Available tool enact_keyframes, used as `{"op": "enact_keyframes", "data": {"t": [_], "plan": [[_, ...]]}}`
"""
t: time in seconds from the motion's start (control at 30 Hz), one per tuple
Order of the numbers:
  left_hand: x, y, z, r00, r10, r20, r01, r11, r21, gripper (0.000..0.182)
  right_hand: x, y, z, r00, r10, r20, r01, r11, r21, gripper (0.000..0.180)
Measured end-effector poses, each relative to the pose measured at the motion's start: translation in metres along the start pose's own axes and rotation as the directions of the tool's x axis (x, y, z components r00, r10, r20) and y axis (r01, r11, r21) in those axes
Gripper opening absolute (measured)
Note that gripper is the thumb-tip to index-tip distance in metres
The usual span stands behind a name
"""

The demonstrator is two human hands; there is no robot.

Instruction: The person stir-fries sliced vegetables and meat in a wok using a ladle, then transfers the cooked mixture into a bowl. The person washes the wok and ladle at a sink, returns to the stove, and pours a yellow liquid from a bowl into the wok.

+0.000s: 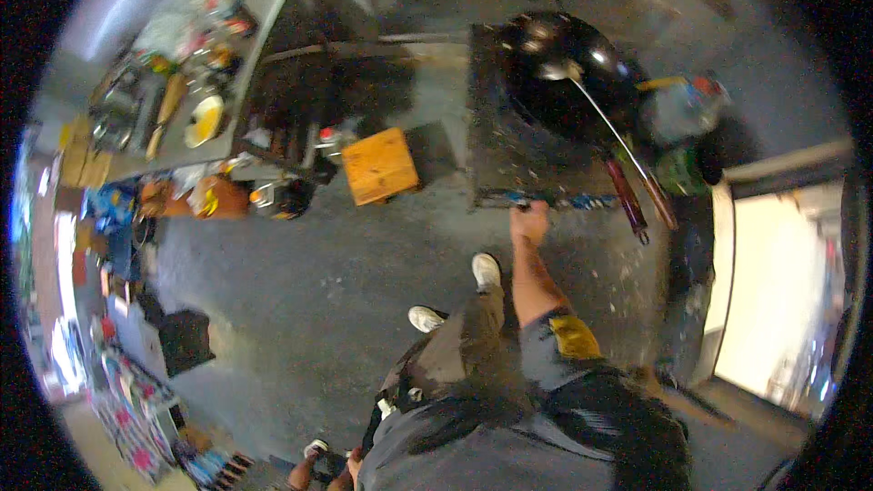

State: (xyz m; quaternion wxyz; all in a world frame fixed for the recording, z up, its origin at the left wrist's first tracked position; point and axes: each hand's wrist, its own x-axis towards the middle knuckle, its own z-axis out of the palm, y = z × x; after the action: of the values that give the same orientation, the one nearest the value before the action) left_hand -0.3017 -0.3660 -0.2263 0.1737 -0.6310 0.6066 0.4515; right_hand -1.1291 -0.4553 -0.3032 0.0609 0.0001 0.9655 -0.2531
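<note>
My right hand (530, 221) is at the front edge of a dark stove (545, 177), its fingers around or against a small dark part, perhaps a control knob; the grip is blurred. Beyond it sits a large dark wok (552, 99) with a dark red handle (625, 201). A long-handled metal ladle or spatula (603, 112) rests in the wok, its brown grip past the rim on the right. Of my left hand, only a small part (353, 467) shows at the bottom edge, beside my grey shirt; what its fingers do is hidden.
An orange wooden stool (380, 166) stands left of the stove. Farther left, a counter (225, 119) holds a yellow-and-white bowl (204, 121) and several kitchen items. A large clear plastic container (685, 109) is right of the wok. Another person's leg (303, 474) shows at the bottom.
</note>
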Motion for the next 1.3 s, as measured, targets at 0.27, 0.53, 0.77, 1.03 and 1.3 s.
{"op": "enact_keyframes", "data": {"t": [0.27, 0.53, 0.77, 1.03, 1.3], "plan": [[0.007, -0.012, -0.078, 0.97, 0.18, 0.165, -0.199, 0.974, 0.104, 0.031, -0.016, 0.041, 0.022, 0.984, -0.096, -0.15, 0.137, 0.948, 0.288, 0.048], [-0.011, 0.121, -0.006, 0.972, -0.227, -0.058, 0.17, 0.854, -0.492, 0.032, 0.055, 0.164, -0.045, 0.805, 0.306, 0.509, -0.542, 0.029, 0.84, 0.043], [-0.043, 0.204, 0.056, 0.977, -0.209, -0.037, 0.163, 0.851, -0.5, 0.034, 0.122, 0.16, -0.082, 0.738, 0.156, 0.656, -0.666, 0.018, 0.745, 0.039], [-0.08, 0.278, 0.12, 0.971, -0.203, -0.129, 0.091, 0.806, -0.584, 0.036, 0.143, 0.16, -0.088, 0.663, 0.066, 0.746, -0.74, 0.212, 0.638, 0.017], [-0.119, 0.251, 0.21, 0.95, -0.247, -0.191, 0.11, 0.837, -0.537, 0.032, 0.135, 0.145, -0.082, 0.833, 0.172, 0.526, -0.544, 0.433, 0.719, 0.025]]}}
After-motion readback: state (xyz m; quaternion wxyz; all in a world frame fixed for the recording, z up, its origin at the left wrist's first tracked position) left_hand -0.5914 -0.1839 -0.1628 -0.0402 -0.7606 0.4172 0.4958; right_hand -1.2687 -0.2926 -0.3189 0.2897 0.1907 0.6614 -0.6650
